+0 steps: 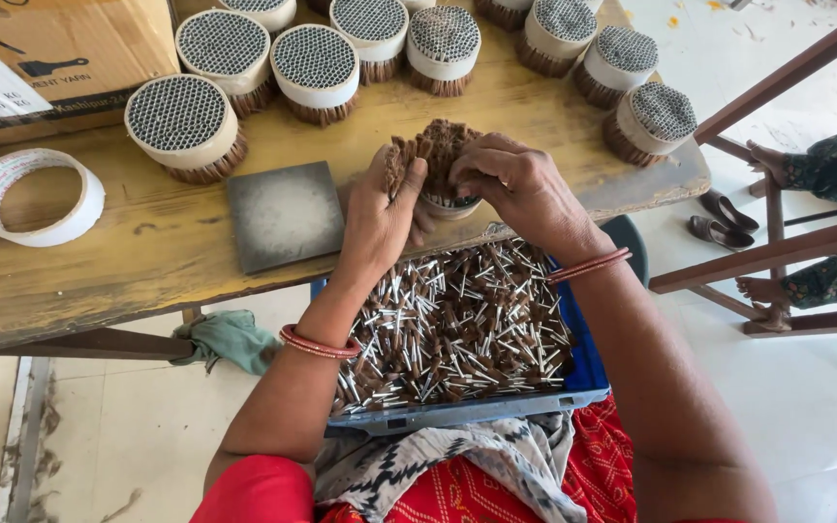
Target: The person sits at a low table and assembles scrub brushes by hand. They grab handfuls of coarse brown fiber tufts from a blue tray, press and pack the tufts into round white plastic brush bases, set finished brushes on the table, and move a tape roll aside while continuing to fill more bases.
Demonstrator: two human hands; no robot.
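Observation:
My left hand (380, 208) and my right hand (515, 184) together grip a round bundle (441, 147) of brown-tipped short sticks at the near edge of the wooden table (147, 261). The left hand cups its left side, thumb up against the brown tips. The right hand covers its right side and top. A pale band around the bundle's base (449, 205) shows just beneath the fingers. Under my wrists, on my lap, lies a blue tray (588, 373) filled with several loose sticks (457, 329) that have white stems and brown tips.
Several banded round bundles (182, 121) stand on end along the table's far side. A grey square slab (285, 213), a tape roll (36, 197) and a cardboard box (70, 48) lie at left. A green cloth (230, 339) hangs below. Another person's feet (762, 291) rest on a wooden frame at right.

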